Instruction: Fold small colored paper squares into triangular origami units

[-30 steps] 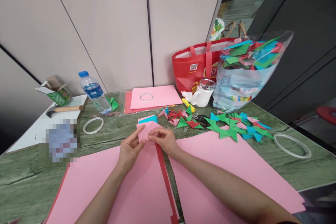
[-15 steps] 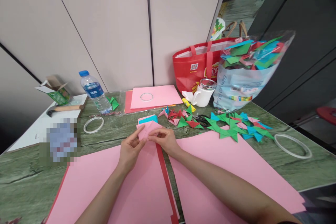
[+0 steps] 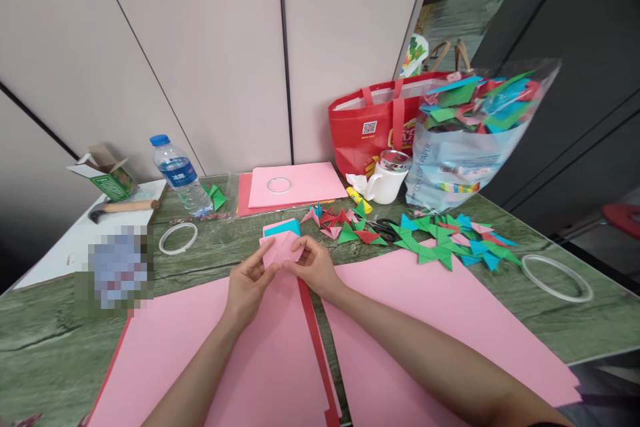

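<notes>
Folded pink paper [image 3: 281, 248] was held over the far right corner of the left paper stack [image 3: 210, 347], left hand [image 3: 250, 280] and right hand [image 3: 319, 272] pinching its sides. Judged light, thin, easily miscreased; folded edges seemed the best hold.

Noted on green wood-grain table [image 3: 40, 353]: pink sheets [image 3: 175, 327], bottle [image 3: 180, 175], white rings [image 3: 170, 252], folded paper pieces [image 3: 435, 253], yellow tube [image 3: 359, 200], white mug [image 3: 389, 181], red bag [image 3: 353, 140].

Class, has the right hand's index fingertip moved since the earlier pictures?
Yes: on the right hand, the index fingertip has shifted slightly right and up the picture, nearer the right end of the blue piece.
</notes>
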`<state>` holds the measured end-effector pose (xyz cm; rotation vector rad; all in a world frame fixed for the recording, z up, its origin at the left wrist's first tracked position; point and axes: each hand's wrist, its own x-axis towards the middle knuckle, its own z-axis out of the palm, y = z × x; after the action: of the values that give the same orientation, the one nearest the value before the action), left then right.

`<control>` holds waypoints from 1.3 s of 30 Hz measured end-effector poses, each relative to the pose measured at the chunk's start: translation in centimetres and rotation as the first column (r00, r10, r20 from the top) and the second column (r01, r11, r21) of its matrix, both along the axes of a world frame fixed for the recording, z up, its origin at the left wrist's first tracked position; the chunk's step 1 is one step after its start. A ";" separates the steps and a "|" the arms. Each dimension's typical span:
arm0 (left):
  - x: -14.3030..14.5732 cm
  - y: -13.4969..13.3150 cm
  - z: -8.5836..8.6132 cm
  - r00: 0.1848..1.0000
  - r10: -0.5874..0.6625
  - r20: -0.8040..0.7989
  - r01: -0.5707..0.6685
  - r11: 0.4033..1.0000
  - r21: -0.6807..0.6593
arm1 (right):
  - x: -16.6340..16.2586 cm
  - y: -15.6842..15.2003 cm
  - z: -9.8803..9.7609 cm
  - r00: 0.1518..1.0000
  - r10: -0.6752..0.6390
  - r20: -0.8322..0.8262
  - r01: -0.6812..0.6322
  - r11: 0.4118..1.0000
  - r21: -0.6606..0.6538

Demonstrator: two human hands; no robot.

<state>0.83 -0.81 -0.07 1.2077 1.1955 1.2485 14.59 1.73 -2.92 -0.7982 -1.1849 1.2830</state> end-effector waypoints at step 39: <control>-2.2 1.1 1.6 0.974 -0.140 -0.180 0.155 0.985 0.071 | 0.5 0.1 0.0 0.986 0.080 0.148 -0.090 0.994 0.066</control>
<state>-1.42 0.34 1.52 1.4668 1.1640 1.1096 15.10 1.80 -2.95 -0.8057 -1.3874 1.2607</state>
